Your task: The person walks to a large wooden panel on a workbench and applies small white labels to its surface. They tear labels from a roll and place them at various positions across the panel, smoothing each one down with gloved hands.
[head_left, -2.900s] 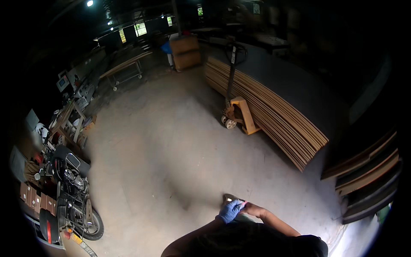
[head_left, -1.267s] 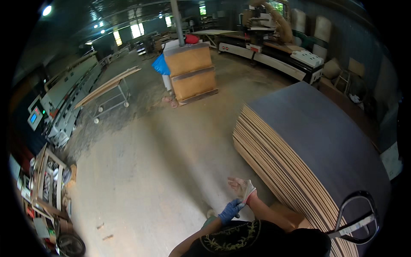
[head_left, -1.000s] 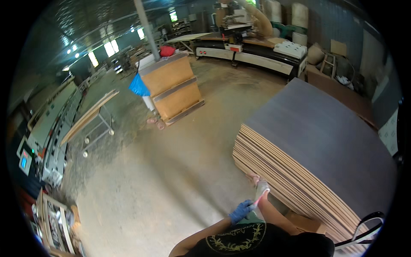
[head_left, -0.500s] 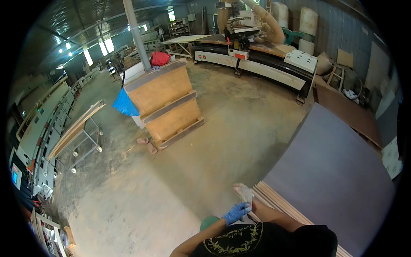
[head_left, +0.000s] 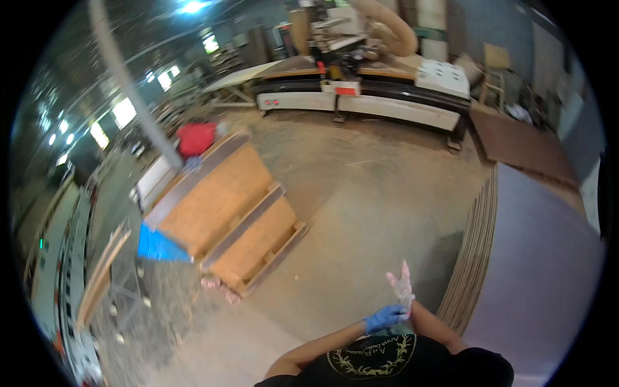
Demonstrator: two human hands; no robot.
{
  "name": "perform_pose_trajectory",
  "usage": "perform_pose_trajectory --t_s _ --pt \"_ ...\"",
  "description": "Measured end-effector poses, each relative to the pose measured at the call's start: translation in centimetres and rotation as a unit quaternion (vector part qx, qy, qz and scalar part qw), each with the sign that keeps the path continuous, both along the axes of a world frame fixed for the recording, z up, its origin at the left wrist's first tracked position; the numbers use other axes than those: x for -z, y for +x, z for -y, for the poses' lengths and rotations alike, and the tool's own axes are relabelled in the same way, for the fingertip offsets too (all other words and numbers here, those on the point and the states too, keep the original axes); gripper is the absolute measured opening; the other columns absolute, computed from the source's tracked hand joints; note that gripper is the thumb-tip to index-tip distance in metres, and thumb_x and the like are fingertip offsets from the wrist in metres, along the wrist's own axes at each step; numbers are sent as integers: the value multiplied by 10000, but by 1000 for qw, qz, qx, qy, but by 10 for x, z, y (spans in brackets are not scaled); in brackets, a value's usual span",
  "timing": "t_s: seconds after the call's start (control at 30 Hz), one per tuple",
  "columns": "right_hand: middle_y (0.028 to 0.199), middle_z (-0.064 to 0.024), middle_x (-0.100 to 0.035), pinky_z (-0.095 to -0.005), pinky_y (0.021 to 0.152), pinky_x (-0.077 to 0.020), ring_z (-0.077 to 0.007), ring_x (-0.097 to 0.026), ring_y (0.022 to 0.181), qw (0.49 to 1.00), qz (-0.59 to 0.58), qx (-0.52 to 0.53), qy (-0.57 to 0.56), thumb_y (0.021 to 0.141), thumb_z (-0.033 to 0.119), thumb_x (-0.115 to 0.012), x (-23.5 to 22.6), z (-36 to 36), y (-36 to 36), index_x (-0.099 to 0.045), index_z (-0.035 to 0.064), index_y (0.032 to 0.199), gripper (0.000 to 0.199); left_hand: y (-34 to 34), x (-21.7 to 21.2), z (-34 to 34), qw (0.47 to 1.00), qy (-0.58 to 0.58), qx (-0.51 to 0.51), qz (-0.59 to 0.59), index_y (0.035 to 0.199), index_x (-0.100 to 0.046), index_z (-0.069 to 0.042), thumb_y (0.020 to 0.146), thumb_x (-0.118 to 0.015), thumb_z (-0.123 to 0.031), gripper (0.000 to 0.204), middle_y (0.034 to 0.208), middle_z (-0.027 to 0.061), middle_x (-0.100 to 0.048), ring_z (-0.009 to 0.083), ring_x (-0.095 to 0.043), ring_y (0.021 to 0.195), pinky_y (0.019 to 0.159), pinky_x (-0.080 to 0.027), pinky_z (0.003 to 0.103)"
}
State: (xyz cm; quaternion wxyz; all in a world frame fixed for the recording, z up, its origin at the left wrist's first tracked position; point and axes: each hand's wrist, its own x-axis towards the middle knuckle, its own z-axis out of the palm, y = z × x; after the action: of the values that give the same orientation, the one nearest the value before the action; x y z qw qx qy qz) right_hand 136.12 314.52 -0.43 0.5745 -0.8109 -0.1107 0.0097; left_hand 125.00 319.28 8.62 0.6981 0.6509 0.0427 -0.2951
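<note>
– Toward five o'clock in the head view: state of the left hand (head_left: pixel 385 319)?

– Wearing a blue glove (head_left: pixel 379 321). Fingers curled, gripping the pale glove (head_left: pixel 407 300) at its cuff, by the right wrist; fine finger contact too blurred to read.

– Position of the pale glove relative to that grip?

– Cuff at the fingertips; the remainder runs off toward one o'clock, over the right hand (head_left: pixel 402 288).

– Right-hand grip?

– Released: fingers extended toward twelve, thumb apart toward eleven.

– Surroundings, taken from the hands?

– Board stack (head_left: pixel 535 277) at three o'clock, near; brown boxy structure (head_left: pixel 206 200) at ten; long machine (head_left: pixel 400 111) at twelve, well apart.
</note>
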Motion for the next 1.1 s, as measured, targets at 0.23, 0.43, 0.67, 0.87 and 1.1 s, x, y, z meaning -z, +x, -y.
perform_pose_trajectory --t_s 0.23,0.43,0.67,0.87,1.1 --pt "1011 -143 -593 -298 791 -443 -201 -563 894 989 -101 -110 20 765 213 -614 0 -133 213 -543 29 1096 385 226 14 -152 985 26 123 119 959 -522 -75 865 -494 -299 245 934 21 -528 125 -511 811 598 -489 262" --pt "924 -72 -607 -284 637 -462 -163 -579 785 943 -257 -209 0 782 248 -600 -4 -306 360 -555 56 1070 348 348 21 -345 992 71 -63 79 1077 -531 -74 848 -520 -270 302 931 72 -586 161 -538 821 737 -460 312" --pt "822 -52 -556 -274 583 -445 -149 -526 704 916 -373 -110 -98 764 278 -599 84 -463 549 -523 67 1113 414 370 111 -625 794 150 -587 -48 1017 -572 -56 838 -537 -179 220 838 68 -599 126 -544 685 661 -468 281" --pt "960 -123 -601 -390 769 -457 -277 -559 945 742 -82 -283 -602 719 235 -590 189 -471 652 -547 157 1112 403 473 112 -852 816 211 -537 -1 1008 -569 -42 830 -550 -164 217 865 52 -609 116 -556 720 671 -471 265" --pt "1135 -81 -559 -361 810 -448 -235 -543 1022 623 -166 -282 -710 804 307 -496 226 -582 775 -605 170 1052 303 701 113 -1126 787 298 -508 185 985 -575 -75 831 -557 -152 173 802 3 -562 92 -509 709 639 -442 246"
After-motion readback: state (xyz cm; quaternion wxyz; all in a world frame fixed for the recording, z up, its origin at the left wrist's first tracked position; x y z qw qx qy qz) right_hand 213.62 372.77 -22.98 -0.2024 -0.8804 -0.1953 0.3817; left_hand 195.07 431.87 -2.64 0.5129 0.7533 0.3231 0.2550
